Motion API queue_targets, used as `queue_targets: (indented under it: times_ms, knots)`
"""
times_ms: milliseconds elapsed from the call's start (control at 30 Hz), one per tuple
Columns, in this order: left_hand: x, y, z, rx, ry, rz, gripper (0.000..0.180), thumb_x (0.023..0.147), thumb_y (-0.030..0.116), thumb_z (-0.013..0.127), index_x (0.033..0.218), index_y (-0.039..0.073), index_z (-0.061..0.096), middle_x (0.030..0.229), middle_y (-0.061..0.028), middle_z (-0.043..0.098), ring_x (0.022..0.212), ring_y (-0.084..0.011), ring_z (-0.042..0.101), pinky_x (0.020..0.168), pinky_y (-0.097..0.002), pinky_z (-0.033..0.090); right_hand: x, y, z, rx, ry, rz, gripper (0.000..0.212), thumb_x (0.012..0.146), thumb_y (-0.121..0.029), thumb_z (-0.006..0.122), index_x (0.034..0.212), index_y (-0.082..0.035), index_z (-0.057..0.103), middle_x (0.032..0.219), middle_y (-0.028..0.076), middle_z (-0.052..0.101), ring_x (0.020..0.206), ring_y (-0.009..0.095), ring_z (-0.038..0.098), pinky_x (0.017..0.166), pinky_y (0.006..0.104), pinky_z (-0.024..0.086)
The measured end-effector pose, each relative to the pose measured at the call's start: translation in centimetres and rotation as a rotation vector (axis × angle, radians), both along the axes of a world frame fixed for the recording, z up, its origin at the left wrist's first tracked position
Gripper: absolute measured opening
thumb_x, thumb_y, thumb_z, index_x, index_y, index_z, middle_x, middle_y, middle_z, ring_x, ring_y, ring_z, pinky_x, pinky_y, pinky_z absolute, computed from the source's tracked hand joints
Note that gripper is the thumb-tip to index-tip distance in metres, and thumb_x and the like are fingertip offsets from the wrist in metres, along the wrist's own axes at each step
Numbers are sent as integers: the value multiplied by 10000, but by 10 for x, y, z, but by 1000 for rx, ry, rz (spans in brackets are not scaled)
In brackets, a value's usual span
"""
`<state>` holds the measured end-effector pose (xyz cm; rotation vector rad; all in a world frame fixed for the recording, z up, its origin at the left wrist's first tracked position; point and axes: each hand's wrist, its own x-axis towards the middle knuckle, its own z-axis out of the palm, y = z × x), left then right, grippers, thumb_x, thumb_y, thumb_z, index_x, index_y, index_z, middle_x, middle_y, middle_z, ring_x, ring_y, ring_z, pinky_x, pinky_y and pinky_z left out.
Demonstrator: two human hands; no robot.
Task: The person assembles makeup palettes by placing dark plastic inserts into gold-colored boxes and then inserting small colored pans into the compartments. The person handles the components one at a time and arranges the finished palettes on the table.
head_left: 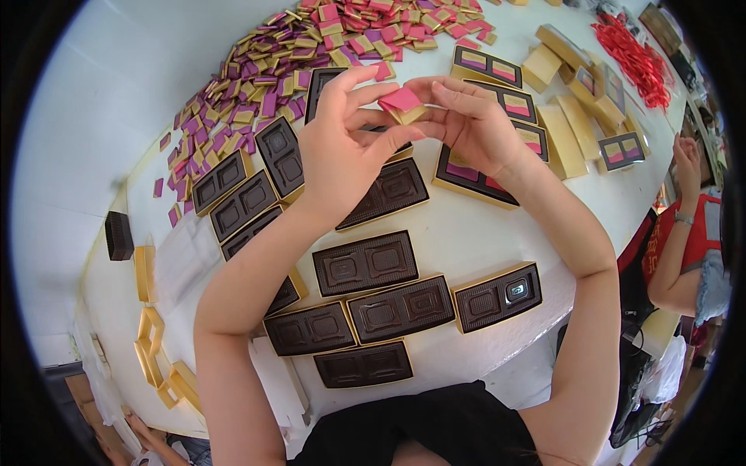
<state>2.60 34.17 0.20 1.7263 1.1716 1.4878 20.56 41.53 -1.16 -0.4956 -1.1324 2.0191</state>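
Note:
Above the table's middle, both my hands hold a small flat pink-and-gold packet (402,101). My left hand (339,147) grips its left side between thumb and fingers. My right hand (478,120) pinches its right side, fingers curled. Below and around my hands lie several gold-edged boxes with dark two-compartment trays, such as an empty box (365,264) and another box (400,309). Beside my right hand, a filled box (486,66) shows pink and purple packets in its windows. My hands partly hide the boxes beneath them.
A large heap of pink, purple and gold packets (311,46) spreads across the back. Stacked gold boxes (563,132) and red ribbons (633,62) lie at the right. Gold sleeves (148,357) and a dark tray stack (119,236) sit left. Another person's arm (676,241) shows at far right.

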Motion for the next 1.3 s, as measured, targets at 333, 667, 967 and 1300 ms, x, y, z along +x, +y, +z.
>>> queue_targets:
  times_ms: [333, 667, 967, 1300]
  knots:
    - [-2, 3, -18, 214, 92, 19, 683, 757, 156, 823, 1262, 22, 384, 1007, -162, 693, 756, -163, 707, 578, -239, 560, 3, -7, 6, 206, -47, 67, 435, 800, -79, 650, 1222, -29, 553, 1195, 57, 587, 1119, 194, 547, 914, 331, 443]
    - [-1, 3, -22, 277, 170, 37, 638, 747, 150, 830, 1222, 17, 425, 976, -160, 701, 779, -174, 709, 603, -252, 577, 0, -9, 1, 206, -58, -8, 168, 869, -63, 652, 1025, -3, 637, 991, 76, 656, 866, 151, 645, 743, 291, 530]
    - [-1, 2, -18, 279, 185, 44, 562, 753, 129, 823, 1173, 3, 471, 949, -148, 701, 792, -173, 710, 615, -260, 586, 1, -4, -5, 198, -43, 36, 161, 938, -139, 604, 1051, -33, 649, 1071, 47, 640, 959, 137, 624, 805, 308, 523]
    - [-4, 8, -14, 481, 340, 50, 284, 731, 40, 793, 980, 34, 657, 1052, -114, 687, 772, -203, 687, 651, -278, 574, 4, -2, -1, 162, 70, 64, 228, 937, -180, 588, 1043, 6, 666, 1086, 89, 643, 979, 181, 625, 846, 340, 517]
